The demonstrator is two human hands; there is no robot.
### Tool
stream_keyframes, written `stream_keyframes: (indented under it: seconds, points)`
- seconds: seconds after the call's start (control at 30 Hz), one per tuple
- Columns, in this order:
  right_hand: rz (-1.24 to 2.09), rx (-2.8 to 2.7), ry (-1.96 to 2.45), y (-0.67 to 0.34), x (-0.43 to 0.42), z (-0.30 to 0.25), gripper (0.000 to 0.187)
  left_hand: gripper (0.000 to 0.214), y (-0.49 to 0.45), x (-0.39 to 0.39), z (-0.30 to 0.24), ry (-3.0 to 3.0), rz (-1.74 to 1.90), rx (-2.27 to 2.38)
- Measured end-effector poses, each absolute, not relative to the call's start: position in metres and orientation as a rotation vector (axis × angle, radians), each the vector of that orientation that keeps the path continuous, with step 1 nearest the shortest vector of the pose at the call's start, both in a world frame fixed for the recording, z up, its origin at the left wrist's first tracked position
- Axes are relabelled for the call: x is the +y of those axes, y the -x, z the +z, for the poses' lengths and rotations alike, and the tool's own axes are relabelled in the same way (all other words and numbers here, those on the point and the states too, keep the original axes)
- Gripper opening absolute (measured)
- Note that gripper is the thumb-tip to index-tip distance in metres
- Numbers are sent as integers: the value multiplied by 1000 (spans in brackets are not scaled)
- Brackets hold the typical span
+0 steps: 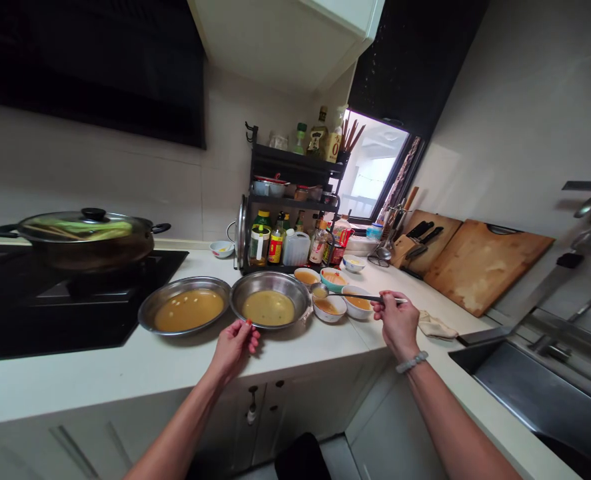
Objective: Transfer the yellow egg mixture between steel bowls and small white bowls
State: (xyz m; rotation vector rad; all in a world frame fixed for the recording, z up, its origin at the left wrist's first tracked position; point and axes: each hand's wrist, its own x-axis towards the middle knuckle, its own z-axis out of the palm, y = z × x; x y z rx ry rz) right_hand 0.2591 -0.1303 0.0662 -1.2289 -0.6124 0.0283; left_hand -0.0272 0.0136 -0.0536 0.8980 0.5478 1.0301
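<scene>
My right hand [396, 325] is closed round the handle of a ladle [320, 291], whose bowl holds liquid above the small bowls. Below it, a white bowl [329, 315] contains brownish broth. At the near rim of a round metal basin [302, 319] with pale yellow liquid, my left hand [236, 347] has curled fingers pinching the edge. Just left stands a second metal basin [148, 321] of browner liquid with a few pale bits floating. More broth fills a bowl [358, 313] on the right, a bowl [306, 284] behind and a green-rimmed bowl [334, 288].
A lidded pan [92, 250] sits on the black cooktop [40, 327]. Behind the basins, a black rack [295, 200] carries bottles and jars. Cutting boards [490, 263] and a knife block [408, 253] lean at right, near a cloth [436, 325] and the sink [525, 393].
</scene>
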Motion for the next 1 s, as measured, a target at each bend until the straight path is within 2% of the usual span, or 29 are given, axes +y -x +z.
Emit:
stream_keyframes:
  seconds: [0.27,0.5,0.73,1.0]
  points:
    - [65,-956,1302,-209,-105,57,29,41,26,15,-56,-895,1035,545]
    - [-227,-1386,1282,-205,-126,48,21,42,26,15,-56,-899,1031,540]
    - [-416,-1183,1540,-248,-148,30,27,42,26,16,-56,-881,1019,549]
    - [-80,-727,1490,-262,-144,16,33,42,27,15,-55,-889,1026,558]
